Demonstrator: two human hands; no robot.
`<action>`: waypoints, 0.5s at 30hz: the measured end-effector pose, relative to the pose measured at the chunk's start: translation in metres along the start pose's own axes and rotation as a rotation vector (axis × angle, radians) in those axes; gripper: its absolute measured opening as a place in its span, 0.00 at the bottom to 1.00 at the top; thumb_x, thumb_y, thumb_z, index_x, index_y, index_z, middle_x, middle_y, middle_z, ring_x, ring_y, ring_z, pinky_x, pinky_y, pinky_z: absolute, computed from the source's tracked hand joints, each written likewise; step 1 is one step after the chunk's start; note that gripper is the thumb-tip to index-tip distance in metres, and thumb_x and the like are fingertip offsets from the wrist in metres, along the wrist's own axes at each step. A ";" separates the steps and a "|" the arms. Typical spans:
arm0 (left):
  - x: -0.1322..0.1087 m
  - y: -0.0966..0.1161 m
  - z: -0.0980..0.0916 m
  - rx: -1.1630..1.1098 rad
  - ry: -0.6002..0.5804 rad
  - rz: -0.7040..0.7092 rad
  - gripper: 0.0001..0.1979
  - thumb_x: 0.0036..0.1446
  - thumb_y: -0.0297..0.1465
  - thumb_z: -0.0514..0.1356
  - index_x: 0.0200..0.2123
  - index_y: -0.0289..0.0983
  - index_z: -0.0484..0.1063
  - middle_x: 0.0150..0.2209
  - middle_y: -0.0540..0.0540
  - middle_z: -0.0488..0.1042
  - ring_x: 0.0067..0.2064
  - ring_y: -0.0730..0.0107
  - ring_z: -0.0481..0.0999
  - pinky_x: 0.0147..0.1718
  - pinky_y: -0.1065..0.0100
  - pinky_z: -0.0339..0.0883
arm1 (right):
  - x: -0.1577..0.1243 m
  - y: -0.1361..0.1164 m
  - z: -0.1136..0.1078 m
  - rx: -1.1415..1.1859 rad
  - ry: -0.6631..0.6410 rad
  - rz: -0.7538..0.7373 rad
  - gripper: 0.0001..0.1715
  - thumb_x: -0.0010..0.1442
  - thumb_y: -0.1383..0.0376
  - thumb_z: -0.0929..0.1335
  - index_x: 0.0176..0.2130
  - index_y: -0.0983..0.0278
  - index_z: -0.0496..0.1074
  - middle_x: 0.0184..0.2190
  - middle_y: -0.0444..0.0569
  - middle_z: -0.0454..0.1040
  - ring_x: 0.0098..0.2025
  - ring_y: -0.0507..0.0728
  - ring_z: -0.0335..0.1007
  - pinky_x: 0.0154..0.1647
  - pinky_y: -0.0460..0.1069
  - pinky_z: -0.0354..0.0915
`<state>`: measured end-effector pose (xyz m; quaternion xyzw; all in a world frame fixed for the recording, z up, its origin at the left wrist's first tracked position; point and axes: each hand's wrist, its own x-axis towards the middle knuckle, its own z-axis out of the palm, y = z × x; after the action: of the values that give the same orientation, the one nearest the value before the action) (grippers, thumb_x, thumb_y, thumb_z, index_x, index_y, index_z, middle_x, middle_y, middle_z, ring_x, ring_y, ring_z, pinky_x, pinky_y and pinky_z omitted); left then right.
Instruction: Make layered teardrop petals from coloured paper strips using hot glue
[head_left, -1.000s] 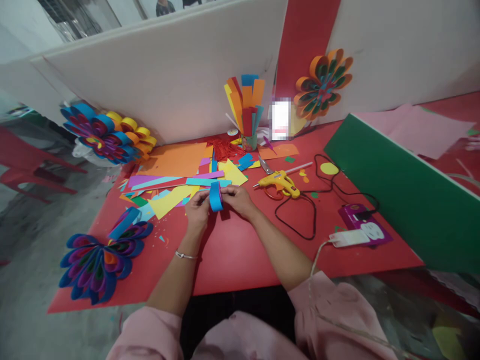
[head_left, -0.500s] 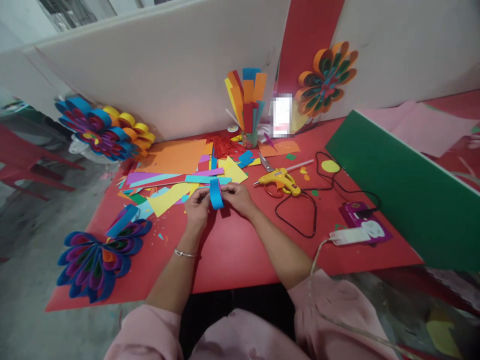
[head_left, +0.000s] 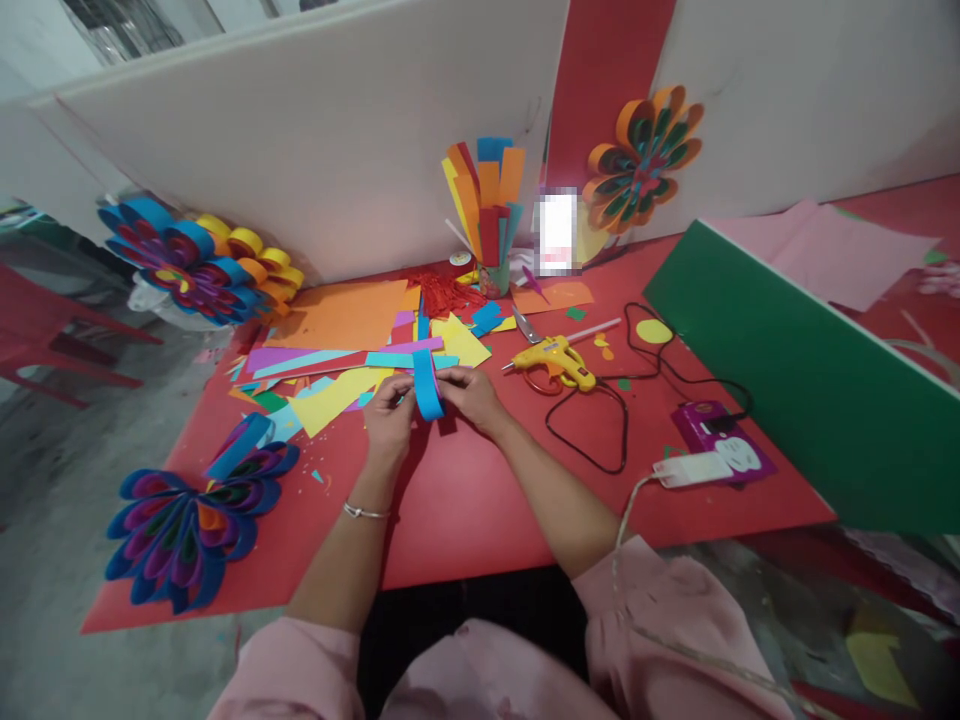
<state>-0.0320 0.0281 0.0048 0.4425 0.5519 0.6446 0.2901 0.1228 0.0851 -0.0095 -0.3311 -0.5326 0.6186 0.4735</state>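
A blue paper loop (head_left: 427, 386), with some purple showing at its inner edge, is held upright just above the red table between my two hands. My left hand (head_left: 389, 412) pinches it from the left, fingers curled. On the other side, my right hand (head_left: 472, 397) grips its edge between thumb and fingers. Cut paper strips and a yellow paper piece (head_left: 337, 398) lie just behind my left hand. The yellow glue gun (head_left: 556, 362) rests to the right of my right hand. At the left stands a paper-loop flower (head_left: 196, 520) in blue, purple and green.
A cup (head_left: 495, 277) of paper strips stands at the back beside red tassels (head_left: 442, 292). Scissors (head_left: 527, 325) lie near the glue gun. Its black cord runs to a purple box and white power strip (head_left: 694, 469) at right. A green board (head_left: 795, 370) leans beyond.
The blue loop looks slightly taller and narrower in my fingers. The whole view has shifted a little, with things appearing further left. Both hands keep their hold.
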 end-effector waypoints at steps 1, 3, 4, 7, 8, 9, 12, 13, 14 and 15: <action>0.000 0.001 0.000 0.003 -0.001 0.021 0.10 0.51 0.39 0.76 0.35 0.42 0.85 0.40 0.44 0.83 0.43 0.61 0.82 0.38 0.66 0.77 | 0.000 0.000 0.000 -0.004 0.003 -0.010 0.13 0.57 0.57 0.74 0.39 0.60 0.87 0.40 0.46 0.87 0.43 0.58 0.80 0.50 0.53 0.74; 0.001 0.002 0.000 0.008 -0.012 0.042 0.08 0.52 0.37 0.75 0.35 0.42 0.86 0.40 0.44 0.83 0.44 0.61 0.81 0.41 0.65 0.78 | 0.000 0.000 0.000 -0.033 0.001 -0.037 0.12 0.58 0.58 0.74 0.39 0.59 0.87 0.40 0.46 0.87 0.43 0.57 0.79 0.50 0.52 0.73; 0.001 0.003 0.000 0.011 -0.017 0.038 0.08 0.52 0.37 0.75 0.35 0.42 0.86 0.40 0.44 0.83 0.44 0.61 0.81 0.41 0.64 0.78 | 0.000 0.000 0.000 -0.054 -0.001 -0.050 0.12 0.59 0.58 0.74 0.38 0.59 0.87 0.39 0.46 0.86 0.43 0.57 0.78 0.50 0.52 0.73; 0.001 0.005 0.001 0.004 -0.013 0.023 0.07 0.52 0.36 0.75 0.34 0.41 0.85 0.38 0.44 0.82 0.42 0.62 0.80 0.41 0.64 0.77 | 0.001 -0.001 -0.001 -0.091 -0.001 -0.078 0.10 0.59 0.59 0.74 0.37 0.59 0.87 0.36 0.45 0.83 0.41 0.56 0.76 0.50 0.51 0.72; 0.000 0.006 0.001 -0.002 -0.008 0.023 0.07 0.52 0.36 0.75 0.34 0.41 0.85 0.38 0.44 0.82 0.41 0.63 0.80 0.42 0.64 0.77 | 0.001 -0.001 -0.001 -0.092 0.002 -0.082 0.10 0.60 0.59 0.74 0.37 0.59 0.87 0.36 0.44 0.82 0.41 0.55 0.75 0.50 0.51 0.71; 0.000 0.006 0.001 -0.006 -0.007 0.024 0.08 0.52 0.36 0.75 0.33 0.41 0.85 0.38 0.44 0.82 0.41 0.63 0.80 0.42 0.63 0.77 | 0.002 -0.001 -0.001 -0.092 0.005 -0.084 0.10 0.60 0.60 0.73 0.36 0.59 0.86 0.35 0.44 0.81 0.41 0.55 0.75 0.50 0.51 0.71; 0.001 0.004 0.001 0.001 -0.016 0.028 0.08 0.50 0.36 0.76 0.33 0.41 0.86 0.39 0.44 0.82 0.43 0.61 0.81 0.45 0.62 0.78 | 0.002 0.001 0.000 -0.099 0.015 -0.085 0.09 0.61 0.60 0.73 0.36 0.59 0.85 0.35 0.43 0.78 0.41 0.55 0.73 0.49 0.50 0.70; 0.001 0.003 0.001 0.005 -0.015 0.032 0.07 0.50 0.36 0.76 0.33 0.41 0.86 0.40 0.44 0.82 0.44 0.61 0.81 0.45 0.62 0.78 | 0.003 0.002 0.000 -0.104 0.019 -0.086 0.09 0.61 0.60 0.72 0.35 0.59 0.85 0.35 0.43 0.77 0.41 0.55 0.73 0.49 0.50 0.70; 0.002 0.002 0.001 0.009 -0.011 0.039 0.07 0.50 0.35 0.76 0.33 0.41 0.86 0.40 0.44 0.82 0.44 0.61 0.81 0.46 0.62 0.78 | 0.003 0.003 0.001 -0.110 0.021 -0.090 0.09 0.62 0.61 0.72 0.35 0.59 0.84 0.35 0.43 0.77 0.41 0.55 0.72 0.49 0.50 0.70; 0.002 0.001 0.001 0.011 -0.003 0.046 0.06 0.50 0.35 0.76 0.32 0.41 0.86 0.40 0.44 0.82 0.44 0.61 0.81 0.46 0.63 0.78 | 0.003 0.004 0.001 -0.115 0.024 -0.095 0.09 0.62 0.61 0.72 0.35 0.59 0.84 0.35 0.43 0.77 0.41 0.55 0.72 0.49 0.50 0.70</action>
<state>-0.0320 0.0298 0.0061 0.4576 0.5446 0.6474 0.2738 0.1199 0.0875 -0.0126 -0.3395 -0.5767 0.5597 0.4888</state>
